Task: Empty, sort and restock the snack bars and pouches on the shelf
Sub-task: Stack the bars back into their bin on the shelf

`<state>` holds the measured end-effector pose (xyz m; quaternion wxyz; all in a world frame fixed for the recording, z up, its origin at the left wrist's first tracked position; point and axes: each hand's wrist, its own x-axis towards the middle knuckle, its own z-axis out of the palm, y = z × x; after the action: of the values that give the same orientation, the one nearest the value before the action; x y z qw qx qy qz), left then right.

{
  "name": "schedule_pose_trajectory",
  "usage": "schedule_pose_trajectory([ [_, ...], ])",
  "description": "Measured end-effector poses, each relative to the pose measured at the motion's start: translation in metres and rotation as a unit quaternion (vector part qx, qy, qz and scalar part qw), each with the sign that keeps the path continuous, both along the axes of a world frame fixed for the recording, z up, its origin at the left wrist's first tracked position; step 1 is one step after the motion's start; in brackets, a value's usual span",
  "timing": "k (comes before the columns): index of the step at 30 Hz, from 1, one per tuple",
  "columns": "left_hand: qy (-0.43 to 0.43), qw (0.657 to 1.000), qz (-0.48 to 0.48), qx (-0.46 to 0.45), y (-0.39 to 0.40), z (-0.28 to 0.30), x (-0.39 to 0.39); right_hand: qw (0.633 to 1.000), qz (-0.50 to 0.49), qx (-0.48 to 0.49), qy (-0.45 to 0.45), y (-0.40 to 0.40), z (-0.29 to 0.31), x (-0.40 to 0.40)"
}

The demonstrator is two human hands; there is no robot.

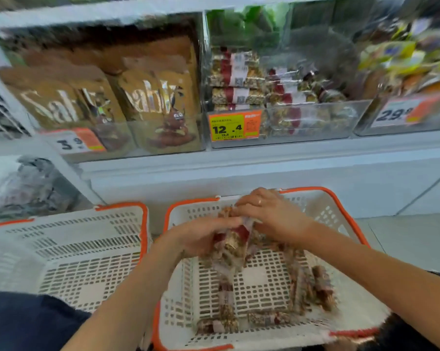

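Shelving of pale grey metal [239, 158] runs across the shop wall, with clear plastic bins standing along it and a light tiled floor [411, 236] showing at the right. At far left a white wire rack [1, 115] pokes in, and below it sits a blurred heap of clear wrapping [26, 188]. The left bin [163, 145] holds upright brown pouches [148, 97] with pale lettering, a price tag [77, 143] clipped to its front. The middle bin [315, 117] holds stacked snack bars [236, 79] in clear wrappers with red bands, behind an orange tag [234, 126]. The right bin [366, 127] holds yellow packets [396, 54], too blurred to read.

Below, two white baskets with orange rims sit side by side. The left basket [74, 249] shows only its slotted bottom. The right basket [340, 206] has loose bars [317, 287] lying along its near and right sides. Above it, the left hand [203, 236] curls its fingers around a bundle of bars [231, 247], gripping it from the left. The right hand [269, 211], wearing a ring, pinches the top of the same bundle from above.
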<state>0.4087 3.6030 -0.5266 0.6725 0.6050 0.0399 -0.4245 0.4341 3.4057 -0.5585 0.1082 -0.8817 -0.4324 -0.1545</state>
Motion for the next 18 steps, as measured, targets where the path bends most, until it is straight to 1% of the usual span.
schedule_pose_trajectory([
  [1,-0.040,0.999,-0.020,0.013,0.001,0.010,-0.002,1.000,0.016,0.004,-0.012,0.000,0.015,0.002],
  [3,-0.112,0.993,-0.022,0.032,0.002,0.032,-0.007,0.998,0.058,0.001,-0.036,-0.002,0.044,0.004],
  [5,-0.147,0.988,-0.012,0.040,0.004,0.054,-0.007,0.994,0.093,-0.016,-0.056,-0.005,0.073,0.006],
  [8,-0.185,0.982,-0.039,0.031,0.007,0.085,-0.004,0.989,0.123,-0.035,-0.076,-0.002,0.112,0.011],
  [12,-0.190,0.981,-0.047,0.007,0.006,0.115,0.004,0.988,0.147,-0.020,-0.049,0.008,0.138,0.019],
  [15,-0.150,0.988,-0.026,-0.024,0.007,0.124,0.010,0.991,0.129,-0.005,-0.024,0.008,0.143,0.026],
  [17,-0.138,0.990,0.015,-0.014,0.011,0.133,0.016,0.994,0.107,-0.003,0.007,0.003,0.145,0.034],
  [18,-0.162,0.986,0.035,0.021,0.013,0.141,0.019,0.996,0.091,-0.004,0.014,-0.001,0.150,0.039],
])
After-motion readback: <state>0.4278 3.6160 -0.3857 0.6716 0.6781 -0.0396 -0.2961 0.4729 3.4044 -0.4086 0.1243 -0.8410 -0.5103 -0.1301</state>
